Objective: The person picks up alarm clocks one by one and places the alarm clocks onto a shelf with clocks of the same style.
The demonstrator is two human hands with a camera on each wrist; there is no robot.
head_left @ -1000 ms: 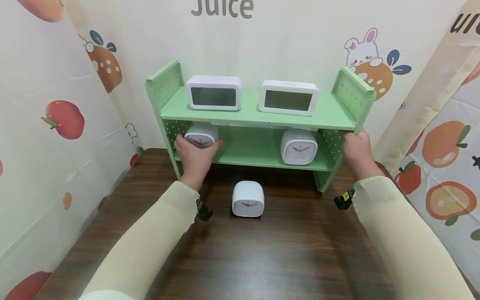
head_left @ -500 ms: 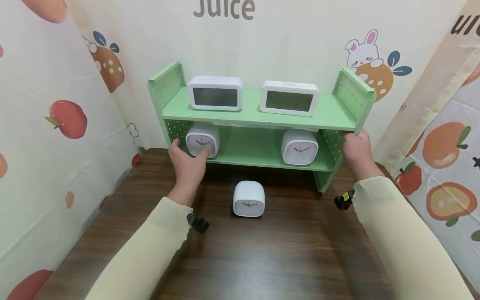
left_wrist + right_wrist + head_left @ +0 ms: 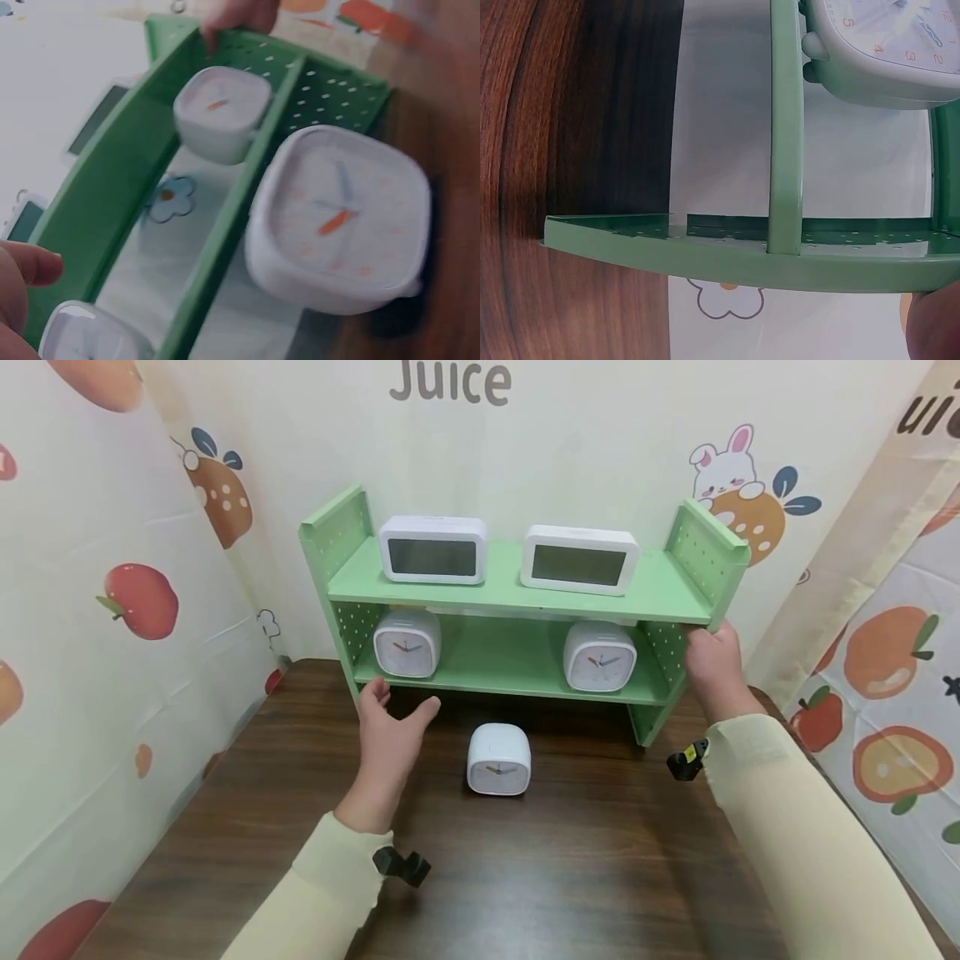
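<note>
My left hand (image 3: pixel 390 743) hovers over the table in front of the green shelf (image 3: pixel 502 681), thumb and fingers spread, holding nothing. Just above it, a white analog alarm clock (image 3: pixel 407 644) stands on the lower level at the left. Another such clock (image 3: pixel 600 657) is on that level at the right. A third clock (image 3: pixel 498 760) stands on the table, right of my left hand, and looks large in the left wrist view. My right hand (image 3: pixel 714 660) grips the shelf's right side panel below the upper board; its fingertips are partly hidden behind the panel.
Two white digital clocks with dark screens stand on the upper board, one on the left (image 3: pixel 433 552) and one on the right (image 3: pixel 580 560). The dark wood table (image 3: pixel 555 868) meets fruit-printed curtains (image 3: pixel 592 443) at the back and sides.
My left hand has let go of the left analog clock, leaving it on the lower level, and has drawn back toward me. My right hand stays at the side panel.
</note>
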